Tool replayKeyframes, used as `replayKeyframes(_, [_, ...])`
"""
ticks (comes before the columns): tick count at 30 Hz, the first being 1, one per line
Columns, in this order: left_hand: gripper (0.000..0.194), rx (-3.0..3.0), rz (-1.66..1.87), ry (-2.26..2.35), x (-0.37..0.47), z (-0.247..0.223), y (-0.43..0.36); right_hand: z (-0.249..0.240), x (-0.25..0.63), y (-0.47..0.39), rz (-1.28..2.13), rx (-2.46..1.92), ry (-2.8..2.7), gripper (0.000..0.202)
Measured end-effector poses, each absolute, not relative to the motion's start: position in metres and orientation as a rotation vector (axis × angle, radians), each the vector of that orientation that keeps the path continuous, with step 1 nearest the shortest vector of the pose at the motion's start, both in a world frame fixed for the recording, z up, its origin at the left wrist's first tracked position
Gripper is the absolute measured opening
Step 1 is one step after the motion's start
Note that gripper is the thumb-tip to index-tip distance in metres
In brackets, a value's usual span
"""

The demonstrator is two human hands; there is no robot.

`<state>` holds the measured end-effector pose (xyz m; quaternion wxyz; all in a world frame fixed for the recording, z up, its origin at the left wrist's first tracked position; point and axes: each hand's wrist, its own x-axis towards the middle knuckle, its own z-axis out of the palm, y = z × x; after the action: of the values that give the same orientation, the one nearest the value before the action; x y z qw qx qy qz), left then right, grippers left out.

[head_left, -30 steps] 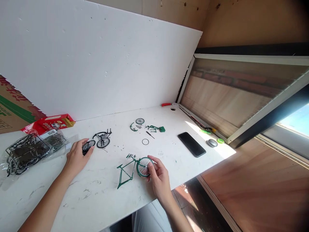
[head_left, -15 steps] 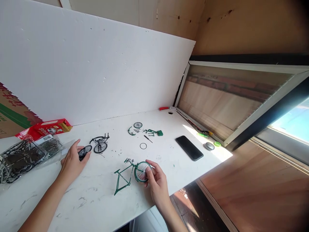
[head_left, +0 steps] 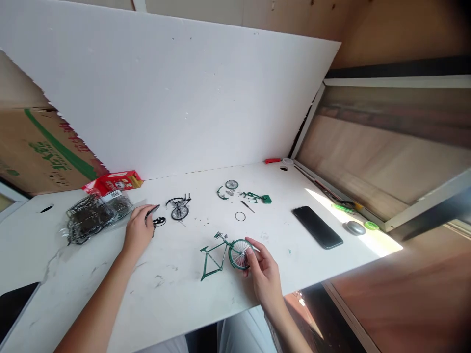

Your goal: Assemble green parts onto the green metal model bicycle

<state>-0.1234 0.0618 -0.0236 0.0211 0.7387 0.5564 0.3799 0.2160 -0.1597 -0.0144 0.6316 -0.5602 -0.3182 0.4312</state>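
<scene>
My right hand [head_left: 263, 267] grips the front wheel [head_left: 241, 254] of a green miniature bicycle frame [head_left: 213, 262] between thumb and fingers. The frame has handlebars but no rear wheel, and it extends to the left of the hand. At the left, my left hand [head_left: 140, 228] is closed on a thin black part [head_left: 152, 211], seen nearly edge-on, which looks like a small bicycle wheel. Black loops [head_left: 159, 221] show just below it, partly hidden by the fingers. Right of that hand lies a black bicycle assembly [head_left: 179, 208] with a wheel.
Behind lie a small spoked wheel [head_left: 231, 185], green parts [head_left: 257, 197], a thin pointed tool [head_left: 248, 206] and a black ring [head_left: 240, 216]. A phone [head_left: 317, 227] and mouse [head_left: 354, 228] are at right. Bagged black parts [head_left: 91, 218] and a red package [head_left: 114, 181] are at left.
The view has turned left, so the scene shifts rightward. My left hand has raised and tilted the black wheel-like part. My right hand keeps its hold on the green bicycle's wheel.
</scene>
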Motion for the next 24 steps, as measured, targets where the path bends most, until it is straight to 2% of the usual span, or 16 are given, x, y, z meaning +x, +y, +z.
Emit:
replayKeyframes(7, [0.044,2.099,1.398,1.835,-0.12,-0.006,0.058,-0.003,0.217,-0.16,0.942,-1.413,-0.767,0.059])
replayKeyframes(17, [0.033,1.726,1.541,1.851,-0.129,-0.018,0.068,-0.004,0.222,-0.159,0.916,-1.51,-0.8,0.066])
replayKeyframes(24, [0.056,1.236,1.702,1.506,-0.128,-0.024,0.079,-0.009,0.224,-0.159,0.892,-1.535,-0.814,0.067])
